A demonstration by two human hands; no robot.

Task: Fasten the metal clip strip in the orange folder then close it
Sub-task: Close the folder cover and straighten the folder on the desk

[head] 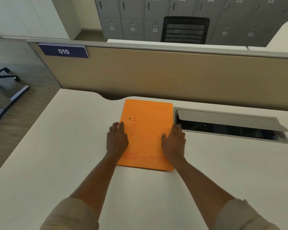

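The orange folder (146,135) lies shut on the bench (57,146) (printed cover up). Between them, left hand (117,140) and right hand (174,143) press its side edges, fingers (121,126) flat, grasping nothing.

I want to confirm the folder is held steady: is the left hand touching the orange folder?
Touching. The head view shows the left hand resting flat over the left edge of the closed orange folder, with no gap visible.

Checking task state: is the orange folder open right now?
No, the orange folder lies shut on the desk, printed front cover up, with the left hand and right hand flat at its side edges.
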